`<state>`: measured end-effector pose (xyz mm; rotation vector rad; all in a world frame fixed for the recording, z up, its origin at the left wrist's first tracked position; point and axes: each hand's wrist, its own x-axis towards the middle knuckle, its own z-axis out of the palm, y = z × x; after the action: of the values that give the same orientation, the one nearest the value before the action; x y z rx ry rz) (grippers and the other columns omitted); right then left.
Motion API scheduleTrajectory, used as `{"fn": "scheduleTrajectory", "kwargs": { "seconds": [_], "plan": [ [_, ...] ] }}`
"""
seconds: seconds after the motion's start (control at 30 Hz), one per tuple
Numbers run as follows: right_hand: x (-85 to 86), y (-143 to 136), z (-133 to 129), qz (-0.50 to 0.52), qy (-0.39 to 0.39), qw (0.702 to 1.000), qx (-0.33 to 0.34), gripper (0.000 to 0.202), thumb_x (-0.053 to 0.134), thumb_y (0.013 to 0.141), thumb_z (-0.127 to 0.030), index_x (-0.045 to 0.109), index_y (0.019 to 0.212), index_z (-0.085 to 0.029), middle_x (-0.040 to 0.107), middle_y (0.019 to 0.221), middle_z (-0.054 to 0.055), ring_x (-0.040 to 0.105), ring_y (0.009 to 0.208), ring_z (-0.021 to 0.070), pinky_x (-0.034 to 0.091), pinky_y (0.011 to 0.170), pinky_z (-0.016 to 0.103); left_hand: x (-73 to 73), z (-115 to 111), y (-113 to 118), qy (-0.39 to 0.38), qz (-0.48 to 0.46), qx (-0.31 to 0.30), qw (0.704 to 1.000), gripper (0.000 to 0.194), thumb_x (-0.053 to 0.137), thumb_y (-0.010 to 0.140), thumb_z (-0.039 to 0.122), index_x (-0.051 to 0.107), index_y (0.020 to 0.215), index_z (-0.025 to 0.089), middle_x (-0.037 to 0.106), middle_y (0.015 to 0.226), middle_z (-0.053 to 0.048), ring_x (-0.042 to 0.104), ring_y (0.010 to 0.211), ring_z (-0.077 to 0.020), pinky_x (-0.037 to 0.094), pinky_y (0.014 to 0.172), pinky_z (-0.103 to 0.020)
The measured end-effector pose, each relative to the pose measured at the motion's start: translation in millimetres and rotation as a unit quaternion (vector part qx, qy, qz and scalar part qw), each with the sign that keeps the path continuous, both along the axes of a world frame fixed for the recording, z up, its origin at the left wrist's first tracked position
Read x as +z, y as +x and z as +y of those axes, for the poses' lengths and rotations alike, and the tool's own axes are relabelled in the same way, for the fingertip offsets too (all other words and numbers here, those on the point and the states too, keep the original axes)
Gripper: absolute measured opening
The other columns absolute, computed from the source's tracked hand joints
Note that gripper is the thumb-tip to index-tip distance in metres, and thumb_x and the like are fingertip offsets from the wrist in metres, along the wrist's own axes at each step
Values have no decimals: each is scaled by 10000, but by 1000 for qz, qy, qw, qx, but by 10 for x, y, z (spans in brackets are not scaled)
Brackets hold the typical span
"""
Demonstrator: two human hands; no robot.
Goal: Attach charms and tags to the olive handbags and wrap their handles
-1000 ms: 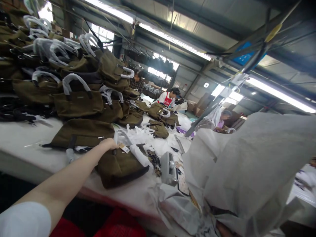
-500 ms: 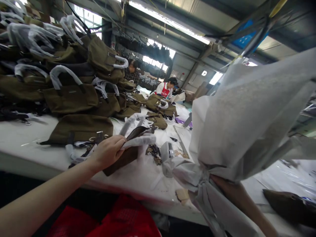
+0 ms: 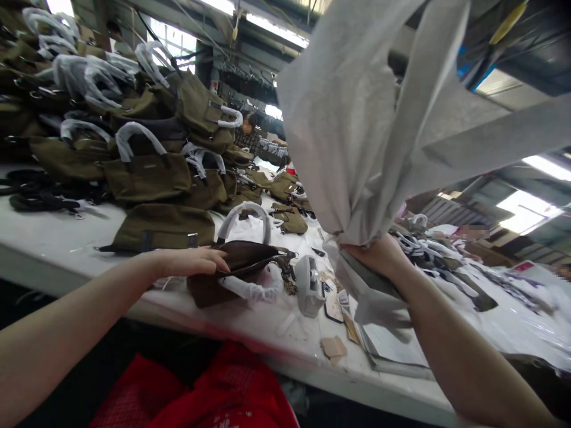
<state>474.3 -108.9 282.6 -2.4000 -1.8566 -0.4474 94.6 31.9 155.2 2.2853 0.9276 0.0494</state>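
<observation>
My left hand (image 3: 194,261) grips the near rim of an olive-brown handbag (image 3: 207,291), its fingertips at the open top. The handbag stands on the white table with its zipped mouth spread. One wrapped handle (image 3: 247,208) stands up behind the mouth, and the other droops over the front. Raised on the right, my right hand (image 3: 379,255) is closed around a crumpled bunch of greyish-white sheet wrapping (image 3: 330,131). The sheet spreads high above the fist, with a loose end hanging below; whether it is paper or thin cloth I cannot tell.
Olive handbags (image 3: 149,178) with wrapped handles are piled at the left and back. A tape dispenser (image 3: 308,288), a phone (image 3: 333,303) and cardboard scraps (image 3: 333,348) lie near the middle. Black straps (image 3: 44,193) lie at far left. A person (image 3: 250,134) is in the background.
The sheet wrapping has swung up and left, now in view with my right hand gripping it. My left hand has shifted from the handle to the handbag's rim, and the mouth is wider.
</observation>
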Motion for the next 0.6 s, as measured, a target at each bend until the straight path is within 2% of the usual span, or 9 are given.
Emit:
{"fn": "scheduleTrajectory", "kwargs": {
  "seconds": [0.03,0.1,0.17,0.23,0.27,0.37,0.47,0.53,0.6],
  "plan": [
    [47,-62,89,-21,-6,1000,-2,489,607,823,-505,691,1132,-135,682,1109,204,632,1054,330,464,832,355,-15,52,28,-10,14,26,1000,394,457,793,435,770,953,257,716,1117,-50,622,1072,-286,458,928,-347],
    [137,-210,257,-51,1,999,-11,571,590,797,-598,685,1133,-146,689,1078,183,646,998,333,475,797,361,-79,126,121,20,55,89,994,559,330,854,521,772,812,183,735,832,-107,668,839,-293,491,783,-363],
    [221,-390,413,-68,16,998,0,601,572,793,-622,687,1111,-126,689,1047,183,648,981,327,474,791,352,-155,153,228,72,90,122,986,538,418,812,564,745,717,147,701,703,-136,662,770,-321,482,751,-396],
    [290,-584,558,-77,27,996,29,565,566,810,-588,689,1088,-112,687,1032,185,641,992,317,464,805,337,-213,153,315,109,103,125,981,441,598,699,556,738,811,153,723,798,-133,663,859,-333,476,802,-390],
    [316,-681,625,-81,29,995,52,535,560,825,-561,683,1090,-113,686,1035,182,637,998,310,457,811,330,-232,151,343,122,103,121,980,489,669,634,558,727,924,167,733,903,-126,655,936,-335,471,842,-380],
    [346,-976,778,-99,36,985,138,453,541,867,-455,634,1160,-123,684,1044,161,630,970,282,439,805,317,-263,161,376,159,94,107,977,919,772,473,623,567,1257,189,638,1254,-149,551,1190,-357,385,1021,-415],
    [288,-1335,826,-132,78,963,223,395,494,913,-285,553,1266,-120,678,983,138,616,903,254,420,785,330,-284,171,388,175,98,95,975,1143,795,398,667,462,1353,136,535,1374,-218,467,1285,-393,266,1114,-503],
    [173,-1627,809,-153,129,943,267,389,402,956,-196,503,1328,-135,662,950,127,595,887,250,407,779,357,-289,138,454,187,45,101,976,1120,840,351,599,515,1299,101,579,1316,-224,505,1237,-418,305,1092,-526],
    [-25,-1923,787,-156,166,922,312,403,332,991,-185,452,1375,-162,643,947,112,571,891,249,399,780,378,-273,57,609,220,-67,123,965,885,841,431,508,601,1187,117,675,1160,-159,591,1110,-391,384,1037,-525]
  ]
}}
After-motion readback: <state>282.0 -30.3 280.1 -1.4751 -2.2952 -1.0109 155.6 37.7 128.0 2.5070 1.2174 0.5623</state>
